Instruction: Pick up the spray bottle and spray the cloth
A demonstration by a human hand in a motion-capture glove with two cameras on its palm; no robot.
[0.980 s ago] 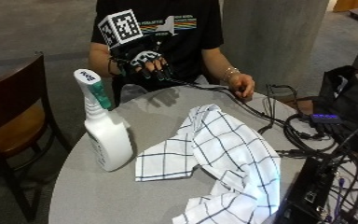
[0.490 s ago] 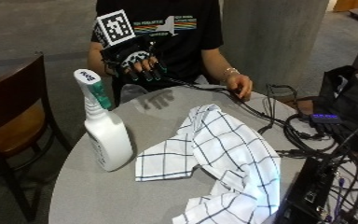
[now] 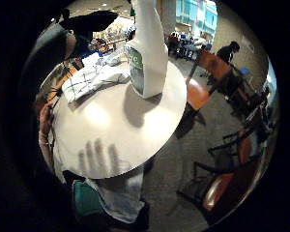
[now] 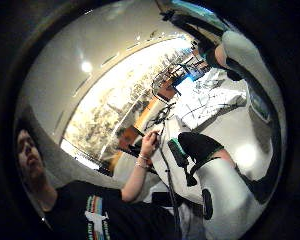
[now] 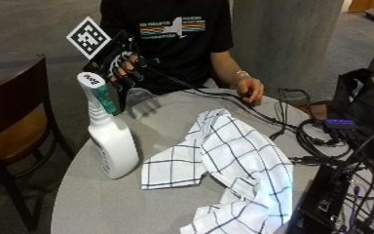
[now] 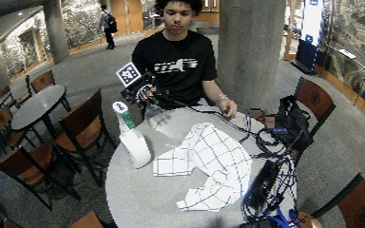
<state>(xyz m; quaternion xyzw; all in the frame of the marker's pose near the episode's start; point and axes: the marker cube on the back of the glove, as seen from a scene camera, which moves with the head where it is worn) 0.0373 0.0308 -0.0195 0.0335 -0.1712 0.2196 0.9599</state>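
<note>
Outside view: right hand (image 5: pixel 123 66) open, empty, above spray bottle (image 5: pixel 108 134).

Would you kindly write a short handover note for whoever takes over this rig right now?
Right hand: raised in the air above the table edge, fingers loosely spread, holding nothing, just behind the spray bottle's nozzle.
Bare hand: rests at the table's far edge.
Spray bottle: upright on the round table, untouched, next to the cloth.
Cloth: white checked, lying crumpled across the middle of the table.
Done: nothing visible yet.
Left: get a grip on the bottle, lift it, aim at the cloth and spray.
</note>
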